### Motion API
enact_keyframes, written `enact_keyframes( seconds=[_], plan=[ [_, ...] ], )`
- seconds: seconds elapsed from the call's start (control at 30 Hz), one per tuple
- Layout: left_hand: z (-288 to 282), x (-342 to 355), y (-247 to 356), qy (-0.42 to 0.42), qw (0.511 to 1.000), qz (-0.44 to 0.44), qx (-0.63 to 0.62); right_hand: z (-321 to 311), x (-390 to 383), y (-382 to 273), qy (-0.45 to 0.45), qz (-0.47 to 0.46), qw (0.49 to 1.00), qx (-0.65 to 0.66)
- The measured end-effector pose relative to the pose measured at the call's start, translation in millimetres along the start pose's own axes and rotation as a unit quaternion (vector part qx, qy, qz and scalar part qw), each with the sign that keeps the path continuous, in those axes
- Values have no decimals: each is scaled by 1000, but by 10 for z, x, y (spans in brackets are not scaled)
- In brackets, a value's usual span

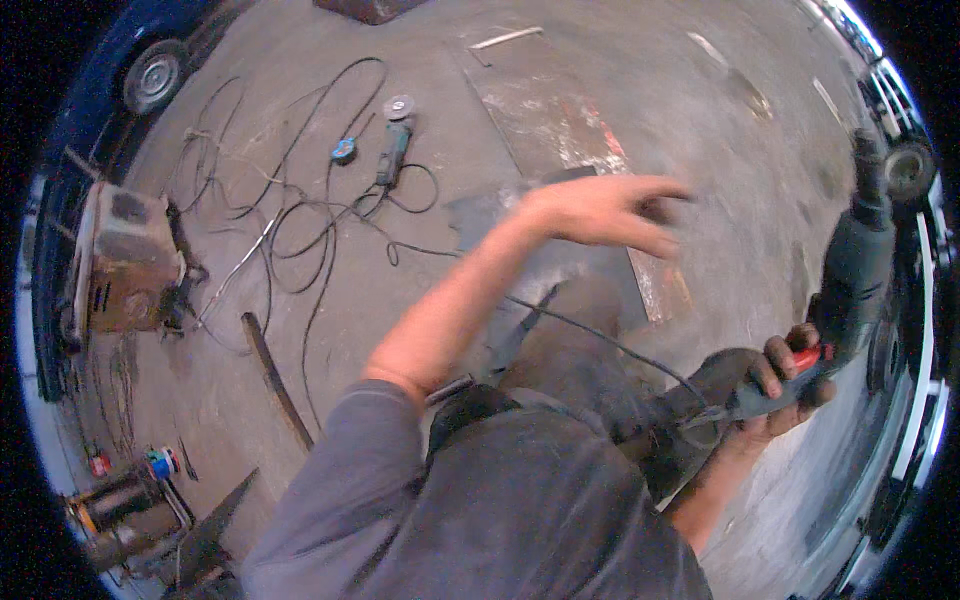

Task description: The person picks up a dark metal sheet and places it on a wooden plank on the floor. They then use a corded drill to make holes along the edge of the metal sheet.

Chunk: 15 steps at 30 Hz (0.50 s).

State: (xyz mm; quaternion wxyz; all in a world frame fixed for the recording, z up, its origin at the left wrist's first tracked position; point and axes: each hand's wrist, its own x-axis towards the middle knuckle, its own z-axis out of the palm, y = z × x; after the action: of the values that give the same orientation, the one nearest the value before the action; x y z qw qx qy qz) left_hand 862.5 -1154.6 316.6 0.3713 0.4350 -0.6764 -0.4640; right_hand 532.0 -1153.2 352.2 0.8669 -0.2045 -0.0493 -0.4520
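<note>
My left hand (620,215) reaches out over a metal plate (540,130) on the floor, slightly blurred, its fingers apart and holding nothing. A dark sheet (590,270) lies beneath that hand. My right hand (785,370) grips a long dark power tool (852,262) with a red part by my fingers, held out at the right with its nose toward the upper edge. A black cord (640,357) runs from the tool's handle back across my legs toward the coiled cables on the floor.
An angle grinder (392,150) and a small blue object (345,148) lie among cables. A rusty boxy machine (130,260) stands left, a dark metal bar (275,375) near it, more equipment (125,515) lower left. Vehicle wheels (155,78) show at both sides, loose strips (505,38) farther off.
</note>
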Motion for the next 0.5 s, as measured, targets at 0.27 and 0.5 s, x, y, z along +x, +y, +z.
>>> enact_keyframes(
  seconds=[0.27,0.5],
  plan=[
    [164,-2212,-1678,36,902,-354,243,517,-99,-1114,-71,-165,974,-139],
    [893,-3292,-1385,278,821,-476,150,867,-598,-2696,-135,-335,894,-264]
  ],
)
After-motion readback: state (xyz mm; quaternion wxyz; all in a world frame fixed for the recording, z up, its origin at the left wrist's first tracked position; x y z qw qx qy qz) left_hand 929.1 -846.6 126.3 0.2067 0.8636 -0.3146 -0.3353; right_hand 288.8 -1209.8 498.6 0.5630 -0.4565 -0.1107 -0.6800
